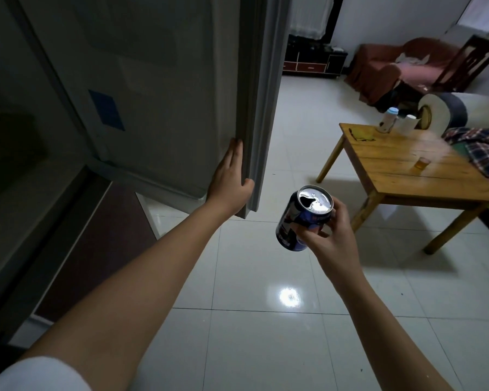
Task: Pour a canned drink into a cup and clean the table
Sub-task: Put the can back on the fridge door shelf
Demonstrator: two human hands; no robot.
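Observation:
My right hand [326,234] grips a dark blue drink can [302,218] above the tiled floor; the can's silver top is open and it leans slightly to the left. My left hand [230,177] lies flat with straight fingers against the edge of a grey fridge door [153,94]. At the right stands a low wooden table [401,176]. On it sits a small glass cup [422,164] holding amber drink.
A plaid cloth [483,149] drapes over the table's right side. A bottle [388,119] and a white container [408,124] stand at the table's far edge, next to a yellow pad [363,134]. A red sofa [398,66] and a wooden chair [469,66] sit behind.

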